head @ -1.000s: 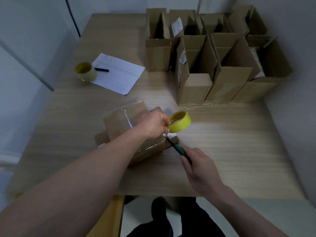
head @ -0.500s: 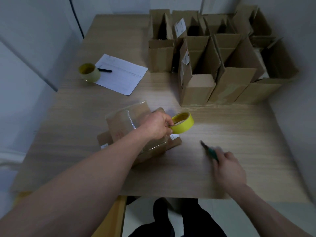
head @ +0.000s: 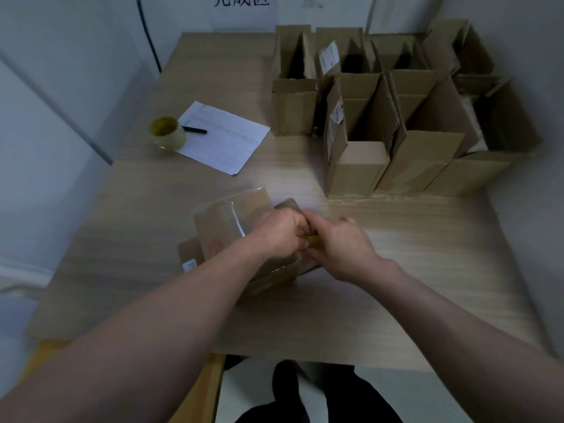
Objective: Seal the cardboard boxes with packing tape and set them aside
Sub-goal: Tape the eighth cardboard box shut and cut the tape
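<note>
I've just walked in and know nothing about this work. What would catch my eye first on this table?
Two hands, the left hand and the right hand, meet over a tape-wrapped cardboard box near the table's front edge, with a sliver of yellow tape roll showing between them. Behind, at the far right, stands a cluster of open boxes. At the far left a second tape roll sits beside a sheet of paper.

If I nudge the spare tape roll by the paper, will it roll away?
Probably not: the spare roll sits flat on its side, hole up, so it should slide. Likely light and rigid. The pen lies close beside it and may shift.
</note>
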The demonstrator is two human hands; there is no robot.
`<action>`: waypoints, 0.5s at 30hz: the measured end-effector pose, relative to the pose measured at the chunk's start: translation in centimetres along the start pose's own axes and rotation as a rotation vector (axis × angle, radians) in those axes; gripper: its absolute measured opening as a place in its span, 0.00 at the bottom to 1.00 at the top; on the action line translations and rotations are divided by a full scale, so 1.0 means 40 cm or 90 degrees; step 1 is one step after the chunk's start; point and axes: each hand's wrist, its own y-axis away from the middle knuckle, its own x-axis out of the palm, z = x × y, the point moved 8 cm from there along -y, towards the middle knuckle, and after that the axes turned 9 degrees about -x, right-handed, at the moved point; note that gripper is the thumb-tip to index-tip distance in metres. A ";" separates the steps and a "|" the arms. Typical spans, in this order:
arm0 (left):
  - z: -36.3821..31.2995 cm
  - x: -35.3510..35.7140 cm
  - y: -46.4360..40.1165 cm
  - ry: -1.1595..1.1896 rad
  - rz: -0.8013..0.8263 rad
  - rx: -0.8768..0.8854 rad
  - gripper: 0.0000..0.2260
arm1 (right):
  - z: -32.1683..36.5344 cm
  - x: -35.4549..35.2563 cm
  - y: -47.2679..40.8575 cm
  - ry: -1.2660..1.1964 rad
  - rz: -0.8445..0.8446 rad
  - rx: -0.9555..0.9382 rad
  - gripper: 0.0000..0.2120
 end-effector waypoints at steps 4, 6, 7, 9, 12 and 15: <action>0.007 -0.001 0.001 -0.006 0.002 0.013 0.13 | -0.024 0.010 -0.015 -0.078 0.029 0.009 0.26; 0.005 0.001 0.001 -0.033 0.000 0.031 0.13 | -0.038 0.021 -0.023 -0.079 0.068 0.035 0.23; 0.002 0.002 0.002 -0.057 -0.008 0.040 0.12 | -0.046 0.028 -0.027 -0.077 0.089 0.052 0.21; -0.003 0.005 0.006 -0.104 -0.037 0.053 0.09 | -0.058 0.042 -0.033 -0.081 0.114 0.075 0.17; -0.012 0.004 0.019 -0.128 -0.078 0.073 0.06 | -0.061 0.060 -0.040 -0.095 0.147 0.085 0.10; -0.006 0.009 0.030 -0.104 -0.089 0.085 0.05 | -0.062 0.080 -0.041 -0.098 0.187 0.082 0.05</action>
